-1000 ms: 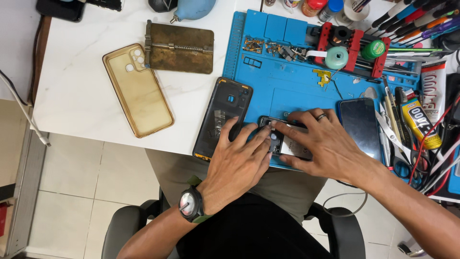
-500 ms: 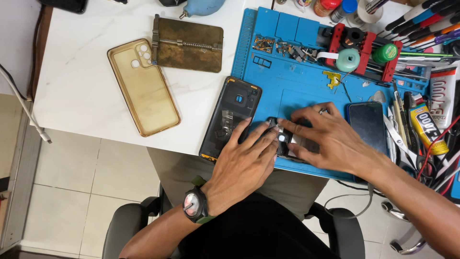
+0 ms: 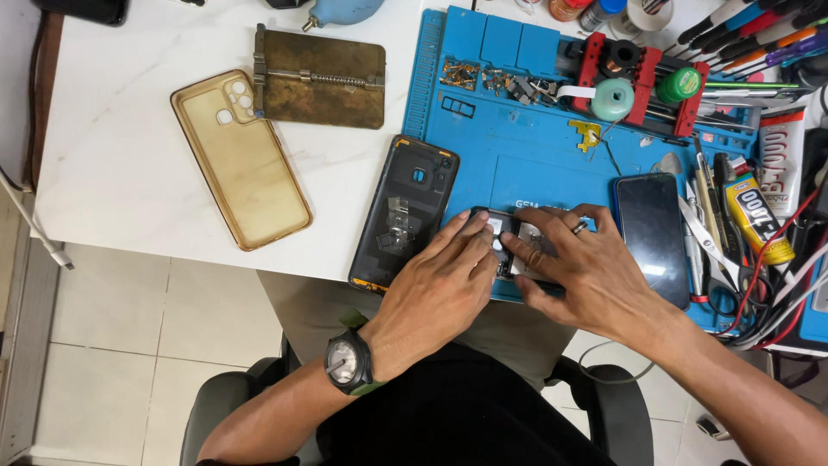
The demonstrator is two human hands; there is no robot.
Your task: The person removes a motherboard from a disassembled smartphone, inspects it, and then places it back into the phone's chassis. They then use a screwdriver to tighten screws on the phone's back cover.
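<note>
The opened phone (image 3: pixel 517 250) lies at the near edge of the blue work mat (image 3: pixel 535 164), its exposed inner parts facing up. Both hands press down on it. The left hand (image 3: pixel 440 285), with a wristwatch (image 3: pixel 348 362) on its wrist, lays its fingertips (image 3: pixel 479 226) on the left end of the phone; the fingers are extended, not clenched. The right hand (image 3: pixel 586 276), wearing a ring (image 3: pixel 580 229), covers the right end with spread fingers and steadies the phone flat against the mat.

Just left of the phone, a black back cover (image 3: pixel 405 211) lies inner side up, half on the mat and half on the white table (image 3: pixel 121 155). Just right of the hands, a second phone (image 3: pixel 651 233) lies screen up on the mat. Further left on the table lie a clear yellowed phone case (image 3: pixel 241 160) and a brown metal clamp plate (image 3: pixel 323 78). A red holder (image 3: pixel 638 73) with small spools stands at the far edge of the mat. Glue tubes (image 3: pixel 755 216) and hand tools (image 3: pixel 750 26) crowd the right side.
</note>
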